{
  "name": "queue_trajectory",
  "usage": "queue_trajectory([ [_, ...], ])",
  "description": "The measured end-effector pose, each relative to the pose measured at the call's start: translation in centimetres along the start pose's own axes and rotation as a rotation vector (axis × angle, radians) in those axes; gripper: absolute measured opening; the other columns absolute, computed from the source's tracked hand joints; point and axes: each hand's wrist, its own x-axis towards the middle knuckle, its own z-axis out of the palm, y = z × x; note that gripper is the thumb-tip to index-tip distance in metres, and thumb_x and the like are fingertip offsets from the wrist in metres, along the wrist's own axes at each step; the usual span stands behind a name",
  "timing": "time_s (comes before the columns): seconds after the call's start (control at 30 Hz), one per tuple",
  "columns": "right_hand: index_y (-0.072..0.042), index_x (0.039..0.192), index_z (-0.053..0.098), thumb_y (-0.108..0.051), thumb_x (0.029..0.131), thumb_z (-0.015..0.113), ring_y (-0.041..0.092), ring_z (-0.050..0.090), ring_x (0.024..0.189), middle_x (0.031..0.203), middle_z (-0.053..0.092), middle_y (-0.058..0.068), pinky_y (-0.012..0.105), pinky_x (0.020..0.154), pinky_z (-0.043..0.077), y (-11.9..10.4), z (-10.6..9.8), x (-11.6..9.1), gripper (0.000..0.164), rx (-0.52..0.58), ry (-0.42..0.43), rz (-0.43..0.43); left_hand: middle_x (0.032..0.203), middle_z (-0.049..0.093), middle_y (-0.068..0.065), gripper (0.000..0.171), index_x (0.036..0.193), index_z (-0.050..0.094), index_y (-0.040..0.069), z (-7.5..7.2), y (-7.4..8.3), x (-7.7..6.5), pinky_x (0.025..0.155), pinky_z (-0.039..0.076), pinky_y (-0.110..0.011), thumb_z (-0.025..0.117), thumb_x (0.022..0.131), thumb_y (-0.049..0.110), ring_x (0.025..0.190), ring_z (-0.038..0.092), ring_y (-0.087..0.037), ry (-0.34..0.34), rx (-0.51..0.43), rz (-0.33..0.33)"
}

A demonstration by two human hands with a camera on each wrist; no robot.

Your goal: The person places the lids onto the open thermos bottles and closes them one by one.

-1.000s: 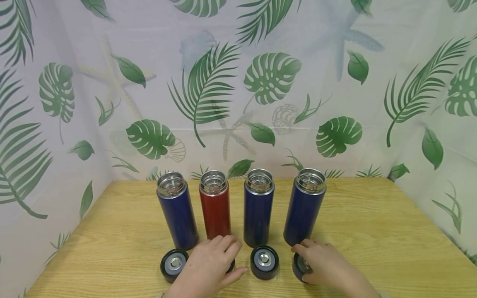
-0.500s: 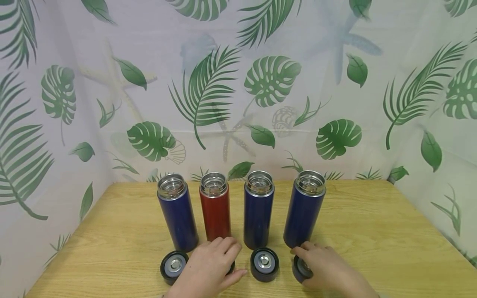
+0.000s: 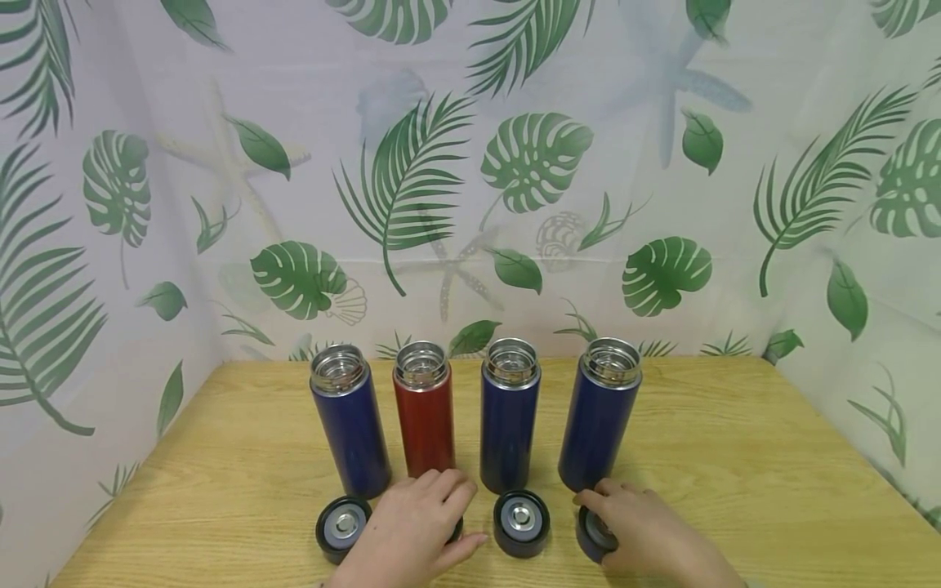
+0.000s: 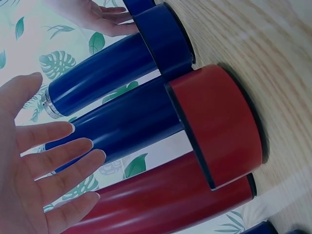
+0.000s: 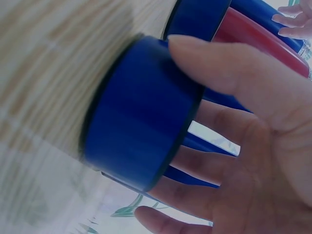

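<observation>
My right hand [image 3: 650,527] pinches a blue flask lid [image 5: 141,114] that stands on the table; in the right wrist view its thumb lies on the near side and the fingers reach round behind. Over a red flask lid [image 4: 219,126] hovers my left hand [image 3: 412,527], fingers spread and apart from it in the left wrist view. From above, that hand mostly hides the red lid. Behind the lids stand the uncapped red flask [image 3: 425,425] and blue flasks, one at the right [image 3: 599,429], another blue flask [image 3: 509,433] beside the red one.
A third blue flask [image 3: 353,441] stands at the left end of the row. In front of it lies a lid [image 3: 344,527], inner side up, and another lid [image 3: 521,523] lies between my hands. A leaf-print cloth [image 3: 470,188] hangs behind the wooden table [image 3: 735,457].
My right fingers have closed in a little on the right-hand lid, which has barely moved. The left hand holds its place. The head view has tilted slightly.
</observation>
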Motion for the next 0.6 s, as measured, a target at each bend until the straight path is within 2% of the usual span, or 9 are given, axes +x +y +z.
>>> queue_trajectory([
  [0.43,-0.013,0.112,0.057,-0.02,0.059,0.079,0.018,0.048,0.077,0.097,0.052,0.002,0.043,0.067,0.041,-0.13,-0.2,0.14,0.057,-0.005,-0.012,0.012,0.095,0.057,0.002,0.042,0.098,0.059,0.014,0.39,-0.08,-0.01,0.061,0.048,-0.024,0.048,0.084,0.052,0.079,0.055,-0.011,0.023,0.001,0.012],
  [0.6,-0.013,0.113,0.056,-0.021,0.06,0.079,0.014,0.046,0.07,0.091,0.05,0.0,0.041,0.063,0.041,-0.12,-0.4,-0.02,0.058,0.016,-0.01,-0.009,0.095,0.056,0.002,0.041,0.098,0.059,0.014,0.37,-0.03,-0.02,0.062,0.048,-0.025,0.05,0.084,0.051,0.08,0.055,-0.012,0.012,0.007,0.008],
])
